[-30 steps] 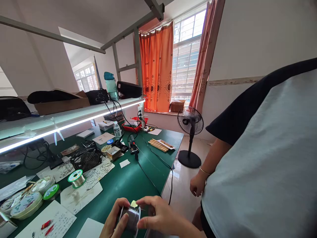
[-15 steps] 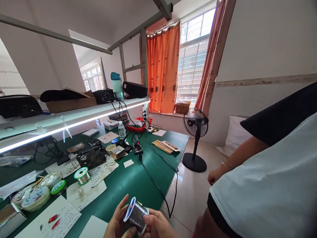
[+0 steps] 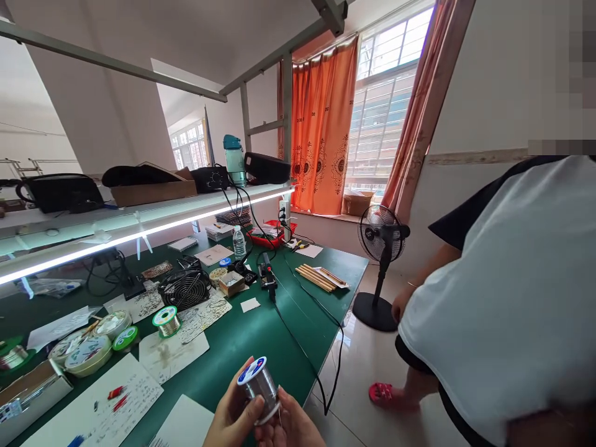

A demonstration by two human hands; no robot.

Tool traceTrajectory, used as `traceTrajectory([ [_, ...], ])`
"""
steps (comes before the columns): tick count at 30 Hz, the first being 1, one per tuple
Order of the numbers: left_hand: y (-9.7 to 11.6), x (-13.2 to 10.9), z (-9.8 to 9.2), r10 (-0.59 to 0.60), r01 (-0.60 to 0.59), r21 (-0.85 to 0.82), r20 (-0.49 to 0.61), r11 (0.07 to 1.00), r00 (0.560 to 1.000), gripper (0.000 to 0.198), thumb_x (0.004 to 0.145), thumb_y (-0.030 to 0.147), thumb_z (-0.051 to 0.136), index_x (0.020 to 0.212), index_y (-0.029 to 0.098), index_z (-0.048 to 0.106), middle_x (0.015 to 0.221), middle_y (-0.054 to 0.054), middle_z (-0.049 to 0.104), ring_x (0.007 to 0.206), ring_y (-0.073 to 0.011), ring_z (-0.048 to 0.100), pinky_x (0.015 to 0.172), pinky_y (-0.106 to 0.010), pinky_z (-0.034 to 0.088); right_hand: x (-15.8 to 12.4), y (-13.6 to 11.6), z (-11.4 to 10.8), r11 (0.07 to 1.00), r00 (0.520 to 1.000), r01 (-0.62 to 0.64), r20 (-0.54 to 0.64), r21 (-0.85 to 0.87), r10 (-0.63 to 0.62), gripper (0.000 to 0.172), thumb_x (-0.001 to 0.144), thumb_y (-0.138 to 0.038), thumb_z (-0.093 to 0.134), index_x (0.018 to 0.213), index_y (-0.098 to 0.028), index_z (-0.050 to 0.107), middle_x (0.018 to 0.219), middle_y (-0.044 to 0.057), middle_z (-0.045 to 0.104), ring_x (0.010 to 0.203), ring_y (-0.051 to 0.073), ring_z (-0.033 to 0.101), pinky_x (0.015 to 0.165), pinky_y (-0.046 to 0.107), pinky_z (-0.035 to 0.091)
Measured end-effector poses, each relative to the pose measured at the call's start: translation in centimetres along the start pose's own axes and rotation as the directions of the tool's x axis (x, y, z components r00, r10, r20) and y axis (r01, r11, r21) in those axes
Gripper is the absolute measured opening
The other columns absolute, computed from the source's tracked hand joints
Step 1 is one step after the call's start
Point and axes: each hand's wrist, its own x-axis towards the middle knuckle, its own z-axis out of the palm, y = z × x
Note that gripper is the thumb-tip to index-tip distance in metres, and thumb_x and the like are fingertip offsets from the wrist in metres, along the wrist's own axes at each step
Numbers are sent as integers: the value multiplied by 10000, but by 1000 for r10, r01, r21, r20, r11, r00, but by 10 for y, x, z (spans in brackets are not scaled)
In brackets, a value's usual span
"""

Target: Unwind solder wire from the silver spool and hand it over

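A spool of silvery solder wire (image 3: pixel 257 387) with a blue and white end label is held at the bottom centre of the view, over the near edge of the green workbench (image 3: pixel 251 347). My left hand (image 3: pixel 233 416) grips it from the left with the thumb on its side. My right hand (image 3: pixel 288 425) closes on it from below and the right. Only the fingers and part of each palm show; the wrists are cut off by the frame.
A person in a white shirt with dark sleeves (image 3: pixel 512 298) stands close on the right, bent forward. On the bench lie another solder spool (image 3: pixel 166 320), round tins (image 3: pixel 88 354), a small fan (image 3: pixel 185 288), papers, a black cable (image 3: pixel 302 341) and wooden sticks (image 3: pixel 316 277). A pedestal fan (image 3: pixel 382 261) stands on the floor.
The spool has turned so its blue label end faces up-left. The view has swung left and down. The person on the right has bent further away.
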Motion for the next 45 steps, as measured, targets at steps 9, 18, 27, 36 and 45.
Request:
traceTrajectory([
  [9, 14, -10, -9, -77, 80, -74, 42, 994, 996, 1060, 610, 565, 1017, 1517, 259, 563, 1061, -66, 793, 972, -288, 751, 907, -403, 560, -11, 5, 11, 996, 999, 11, 46, -83, -7, 656, 691, -662, 987, 1028, -117, 848, 830, 90, 824, 681, 130, 758, 646, 175, 553],
  [18, 23, -10, -25, -60, 61, -8, 37, 998, 998, 1390, 525, 614, 1032, 1659, 309, 288, 1404, -150, 657, 1056, -294, 716, 921, -386, 556, -9, 14, -1, 983, 999, 23, 43, -184, -15, 672, 710, -619, 993, 1037, -71, 783, 810, 126, 801, 675, 152, 748, 673, 203, 542],
  [27, 37, -25, -48, -41, -34, 285, 254, 958, 966, 1030, 709, 466, 978, 1600, 378, 471, 1330, -81, 671, 1246, -331, 688, 1096, -418, 501, -25, 11, 8, 839, 988, 148, 106, -523, -109, 845, 664, -654, 991, 1313, -161, 770, 1142, 126, 775, 986, 253, 724, 927, 331, 525],
  [36, 75, -39, -18, -172, -14, 570, 270, 822, 947, 353, 745, 268, 905, 1063, 288, 755, 1166, -24, 689, 1107, -261, 676, 968, -313, 502, -14, 42, -30, 709, 975, 211, 88, -673, -206, 995, 536, -634, 1024, 1359, -170, 714, 1245, 154, 750, 1273, 457, 625, 1116, 530, 423],
  [45, 32, -44, -41, -224, 177, 223, 207, 959, 952, 654, 636, 522, 994, 1145, 254, 683, 1078, -21, 712, 978, -232, 677, 859, -321, 499, -25, 34, -20, 705, 979, 177, 50, -687, -197, 894, 599, -623, 1012, 1323, -205, 699, 1195, 127, 740, 1260, 424, 636, 1097, 473, 444],
])
